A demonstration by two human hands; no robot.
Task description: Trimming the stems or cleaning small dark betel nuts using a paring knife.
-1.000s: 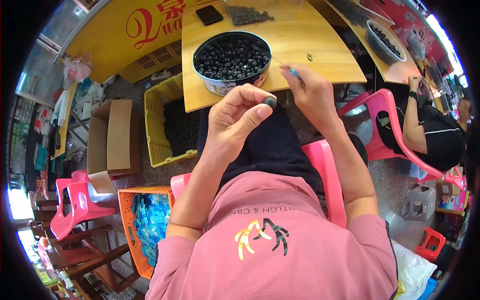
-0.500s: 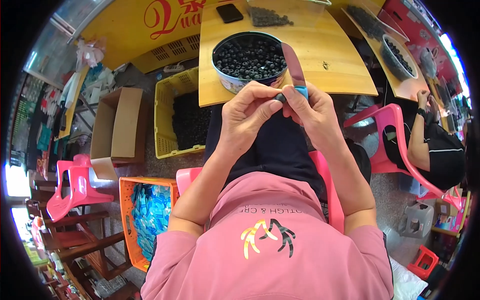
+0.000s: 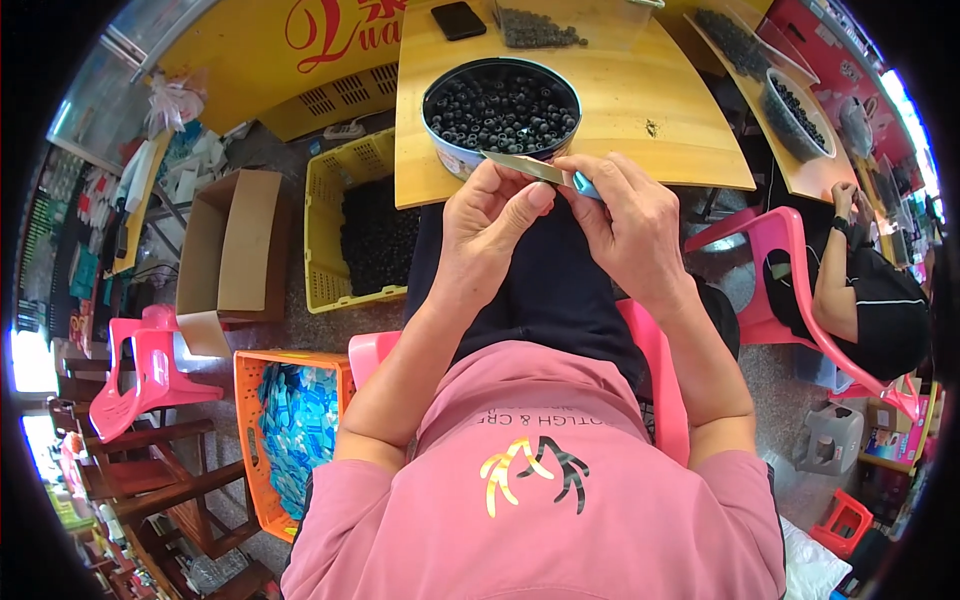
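My right hand [image 3: 632, 215] is closed around the blue handle of a knife [image 3: 527, 166], its bare blade pointing left across the fingers of my left hand. My left hand [image 3: 480, 230] is closed in a pinch, thumb toward me, just under the blade. Whatever lies between those fingertips is hidden. Right beyond both hands stands a round tub [image 3: 450, 157], filled with small black ring-like parts [image 3: 503, 108], on the near edge of the wooden table [image 3: 650, 90].
On the table lie a phone [image 3: 459, 21] and a clear bin [image 3: 610, 22] with dark parts. Left of my legs are a yellow crate [image 3: 325, 230], a cardboard box [image 3: 245, 245] and an orange crate [image 3: 250, 450] of blue pieces. A co-worker [image 3: 880, 290] sits at the right.
The knife blade has swung from pointing up and away to lying leftward over my left fingers. The small dark piece seen between my fingertips before no longer shows.
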